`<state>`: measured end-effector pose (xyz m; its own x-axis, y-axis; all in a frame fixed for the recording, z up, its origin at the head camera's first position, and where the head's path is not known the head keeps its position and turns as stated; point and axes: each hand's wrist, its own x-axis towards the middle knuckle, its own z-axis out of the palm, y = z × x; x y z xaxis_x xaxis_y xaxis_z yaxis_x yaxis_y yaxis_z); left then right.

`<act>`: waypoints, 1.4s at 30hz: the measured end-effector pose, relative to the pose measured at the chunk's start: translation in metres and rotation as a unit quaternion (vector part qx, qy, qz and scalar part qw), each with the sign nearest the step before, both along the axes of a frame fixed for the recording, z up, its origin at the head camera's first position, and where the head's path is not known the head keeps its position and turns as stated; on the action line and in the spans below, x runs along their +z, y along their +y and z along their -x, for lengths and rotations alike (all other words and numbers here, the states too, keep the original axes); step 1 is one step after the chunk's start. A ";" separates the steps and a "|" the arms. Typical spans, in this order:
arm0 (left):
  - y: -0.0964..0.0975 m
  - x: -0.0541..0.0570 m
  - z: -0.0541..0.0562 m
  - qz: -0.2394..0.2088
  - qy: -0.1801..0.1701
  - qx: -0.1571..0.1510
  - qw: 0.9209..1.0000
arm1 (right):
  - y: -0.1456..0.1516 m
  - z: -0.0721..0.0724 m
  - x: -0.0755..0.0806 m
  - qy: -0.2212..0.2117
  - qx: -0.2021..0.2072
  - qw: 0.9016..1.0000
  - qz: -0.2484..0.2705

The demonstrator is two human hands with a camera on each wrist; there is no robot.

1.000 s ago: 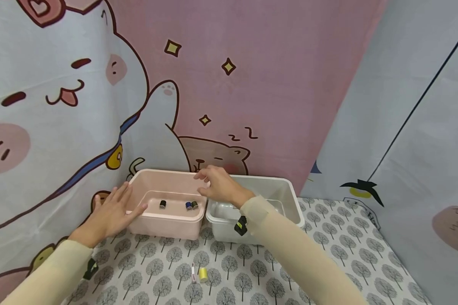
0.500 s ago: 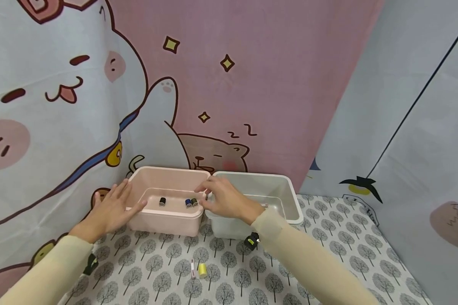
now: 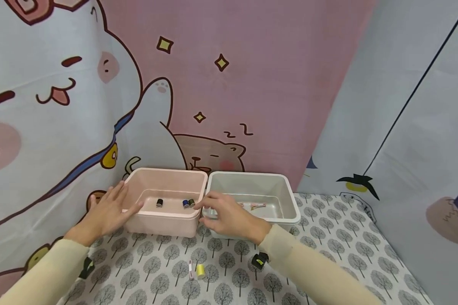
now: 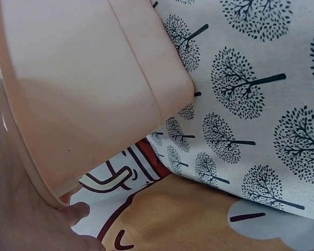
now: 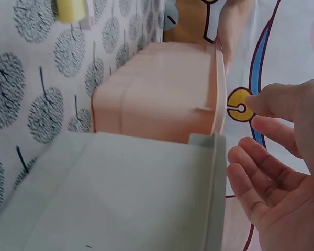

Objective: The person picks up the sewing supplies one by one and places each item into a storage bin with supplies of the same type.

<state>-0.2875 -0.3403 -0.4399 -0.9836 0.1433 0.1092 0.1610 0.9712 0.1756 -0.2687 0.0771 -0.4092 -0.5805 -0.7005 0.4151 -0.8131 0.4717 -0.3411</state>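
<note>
My left hand [image 3: 104, 216] rests on the left end of the pink bin [image 3: 160, 223], fingers spread along its rim. Inside that bin lie a black thread spool [image 3: 159, 203], a blue spool [image 3: 185, 204] and a dark green spool [image 3: 191, 203]. Over the front left corner of the pale grey bin [image 3: 248, 183] is my right hand [image 3: 233, 215], its fingers loosely bent with nothing between them. The right wrist view shows these fingers apart, just above the grey rim. Small pink-and-white slim pieces [image 3: 258, 206] lie on the grey bin's floor, partly hidden by the right hand.
On the tree-print cloth [image 3: 152, 288], in front of the bins, a yellow thread spool [image 3: 200, 271] stands beside a slim pink-and-white piece [image 3: 191, 270]. A cartoon-printed curtain [image 3: 275, 106] hangs right behind both bins.
My right hand has moved toward me and slightly lower, from over the gap between the bins to the grey bin's front corner. The left hand stays at the pink rim.
</note>
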 end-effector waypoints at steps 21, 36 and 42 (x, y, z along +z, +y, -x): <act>0.002 0.000 0.001 -0.004 -0.002 -0.002 1.000 | 0.003 -0.036 -0.030 -0.034 0.064 0.997 -0.023; 0.002 0.003 0.004 0.001 0.003 -0.001 1.000 | -0.009 -0.036 -0.080 -0.062 0.057 0.991 -0.105; -0.001 0.001 0.001 -0.003 0.001 0.004 1.000 | -0.017 -0.037 -0.097 -0.065 0.057 0.987 -0.134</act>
